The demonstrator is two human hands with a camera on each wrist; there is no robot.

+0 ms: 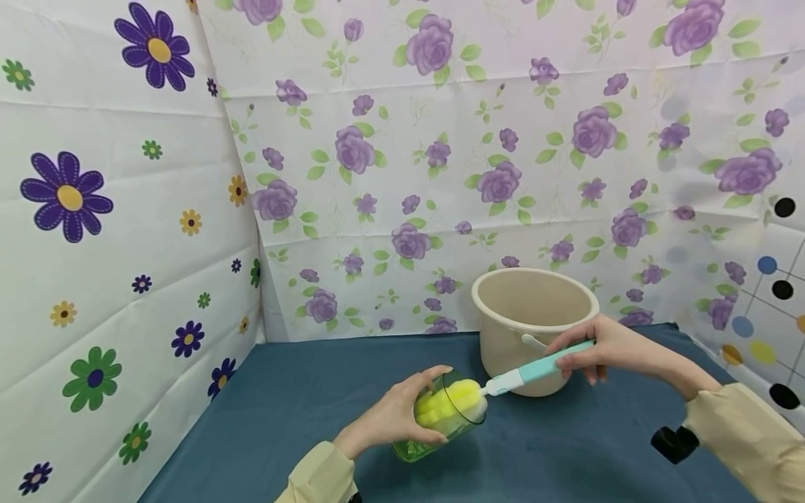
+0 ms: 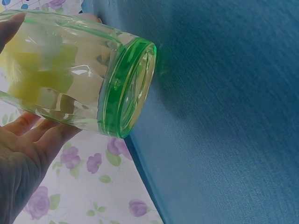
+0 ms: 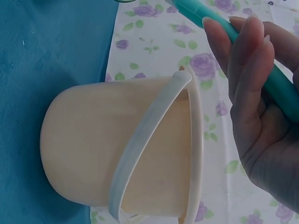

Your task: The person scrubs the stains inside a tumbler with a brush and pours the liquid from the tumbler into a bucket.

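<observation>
A clear green-tinted glass (image 1: 411, 450) lies tilted in my left hand (image 1: 393, 416), its mouth facing right toward the other hand. Fingers and thumb wrap round its sides; the left wrist view shows its thick green base (image 2: 126, 88). Inside the glass is the yellow and white sponge head (image 1: 462, 398) of a bottle brush. My right hand (image 1: 606, 349) grips the brush's turquoise handle (image 1: 547, 365), which slants down to the left into the glass. In the right wrist view the fingers (image 3: 252, 60) curl round that handle.
A cream bucket (image 1: 503, 342) with a pale carrying handle (image 3: 145, 135) stands at the back right, just behind my right hand. Blue cloth (image 1: 302, 391) covers the table. Flowered sheets (image 1: 377, 230) hang behind it and at the sides.
</observation>
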